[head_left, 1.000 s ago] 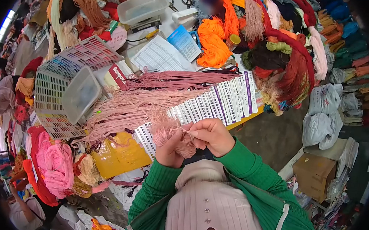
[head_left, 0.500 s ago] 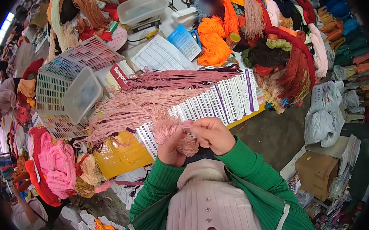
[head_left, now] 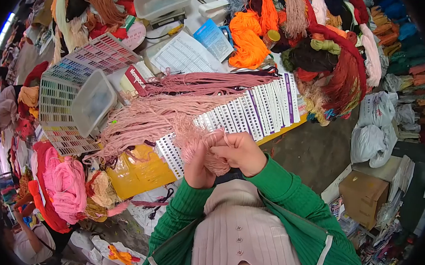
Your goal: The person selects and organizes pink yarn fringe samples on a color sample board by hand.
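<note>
A bundle of pale pink thread [head_left: 186, 139] is gripped in my left hand [head_left: 199, 170], its loose frayed ends spreading above the thumb. My right hand [head_left: 243, 153] is closed at the bundle's right side, fingers pinching strands that loop up from it. Just behind my hands lies a row of white cards with punched holes [head_left: 238, 115], overlapping along the table edge. Long pink skeins [head_left: 160, 110] stretch across the table beyond the bundle, with darker rose skeins [head_left: 211, 85] farther back.
A colour chart [head_left: 60, 95] stands at the left beside a clear plastic tub [head_left: 94, 103]. Printed sheets [head_left: 183, 55] and orange yarn [head_left: 248, 41] lie at the back. Yellow-wrapped packing [head_left: 135, 174] fills the near left edge. A cardboard box [head_left: 362, 198] stands right. Another person [head_left: 32, 240] is at lower left.
My right hand has shifted slightly left and down, closer to the bundle, and a loop of pink strand now stands up by its fingers. The left hand keeps its hold.
</note>
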Tool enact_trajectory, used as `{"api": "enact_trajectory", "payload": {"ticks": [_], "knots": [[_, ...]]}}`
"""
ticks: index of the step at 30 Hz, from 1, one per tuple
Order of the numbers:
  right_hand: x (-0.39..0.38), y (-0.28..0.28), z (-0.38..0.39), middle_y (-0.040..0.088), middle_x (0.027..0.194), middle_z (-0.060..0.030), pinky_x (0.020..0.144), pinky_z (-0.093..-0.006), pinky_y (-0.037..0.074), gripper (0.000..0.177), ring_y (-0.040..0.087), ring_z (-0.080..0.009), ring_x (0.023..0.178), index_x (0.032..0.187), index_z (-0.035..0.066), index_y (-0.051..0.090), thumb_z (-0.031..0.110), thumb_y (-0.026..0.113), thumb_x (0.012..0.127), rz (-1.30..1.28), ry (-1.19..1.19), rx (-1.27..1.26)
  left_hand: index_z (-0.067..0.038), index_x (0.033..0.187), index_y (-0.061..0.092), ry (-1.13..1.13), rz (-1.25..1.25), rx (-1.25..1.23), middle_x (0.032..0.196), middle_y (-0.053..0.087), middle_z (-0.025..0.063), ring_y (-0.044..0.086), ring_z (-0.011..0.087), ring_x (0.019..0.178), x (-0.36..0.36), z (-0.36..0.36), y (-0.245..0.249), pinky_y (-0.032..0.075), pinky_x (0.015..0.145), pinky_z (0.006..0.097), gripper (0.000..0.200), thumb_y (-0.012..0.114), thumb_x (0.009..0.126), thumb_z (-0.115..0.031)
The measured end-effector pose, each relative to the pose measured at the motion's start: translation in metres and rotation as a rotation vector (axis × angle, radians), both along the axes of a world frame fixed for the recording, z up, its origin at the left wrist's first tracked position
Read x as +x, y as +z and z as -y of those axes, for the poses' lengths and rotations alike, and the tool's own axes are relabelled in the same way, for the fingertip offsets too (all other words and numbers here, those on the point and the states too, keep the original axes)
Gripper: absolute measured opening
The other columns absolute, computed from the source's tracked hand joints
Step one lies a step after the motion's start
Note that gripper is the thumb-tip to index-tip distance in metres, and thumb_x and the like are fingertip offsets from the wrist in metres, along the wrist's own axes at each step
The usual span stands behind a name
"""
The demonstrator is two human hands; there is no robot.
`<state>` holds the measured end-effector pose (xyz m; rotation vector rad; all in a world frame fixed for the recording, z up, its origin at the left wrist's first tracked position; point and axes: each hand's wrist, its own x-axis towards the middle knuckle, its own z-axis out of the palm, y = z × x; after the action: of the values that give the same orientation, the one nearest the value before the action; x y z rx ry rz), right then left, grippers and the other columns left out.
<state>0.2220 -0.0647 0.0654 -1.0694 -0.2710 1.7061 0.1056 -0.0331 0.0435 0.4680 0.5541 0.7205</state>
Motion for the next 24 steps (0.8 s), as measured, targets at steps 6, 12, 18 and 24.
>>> {"api": "enact_trajectory", "payload": {"ticks": [6, 12, 18, 24], "knots": [[0.004, -0.013, 0.006, 0.054, 0.074, -0.0019, 0.049, -0.0162, 0.034, 0.008, 0.044, -0.0029, 0.057, 0.077, -0.003, 0.056, 0.004, 0.052, 0.074, 0.411, 0.053, 0.146, 0.004, 0.099, 0.048, 0.04, -0.07, 0.117, 0.105, 0.047, 0.0138, 0.045, 0.0216, 0.097, 0.005, -0.006, -0.008, 0.033, 0.085, 0.0323, 0.034, 0.038, 0.083, -0.023], [0.06, -0.004, 0.012, 0.048, 0.076, -0.0052, 0.043, -0.0199, 0.035, 0.007, 0.039, -0.0076, 0.05, 0.071, 0.003, 0.049, 0.007, 0.046, 0.077, 0.008, -0.378, 0.332, -0.001, 0.066, 0.052, 0.301, -0.023, -0.222, 0.071, 0.05, 0.007, 0.049, 0.0181, 0.066, 0.006, -0.03, -0.001, 0.042, 0.06, 0.0306, 0.022, 0.047, 0.078, -0.018], [0.244, -0.054, 0.04, 0.036, 0.053, -0.0038, 0.064, -0.0288, 0.041, 0.016, 0.032, -0.0109, 0.045, 0.061, 0.002, 0.039, 0.006, 0.039, 0.077, -0.044, -0.494, 0.204, 0.001, 0.096, 0.043, 0.059, 0.075, -0.163, 0.087, 0.047, 0.0138, 0.046, 0.0252, 0.077, -0.318, -0.117, -0.245, 0.037, 0.072, 0.0356, 0.034, 0.039, 0.081, -0.029], [0.487, -0.049, 0.114, 0.047, 0.059, -0.0065, 0.063, -0.03, 0.042, 0.014, 0.048, -0.0156, 0.06, 0.061, 0.006, 0.047, 0.009, 0.045, 0.075, 0.461, -1.106, 0.347, 0.003, 0.108, 0.037, -0.09, 0.031, -0.084, 0.107, 0.044, 0.0188, 0.047, 0.0305, 0.09, -0.314, -0.111, -0.233, 0.038, 0.079, 0.042, 0.044, 0.036, 0.081, -0.031]]}}
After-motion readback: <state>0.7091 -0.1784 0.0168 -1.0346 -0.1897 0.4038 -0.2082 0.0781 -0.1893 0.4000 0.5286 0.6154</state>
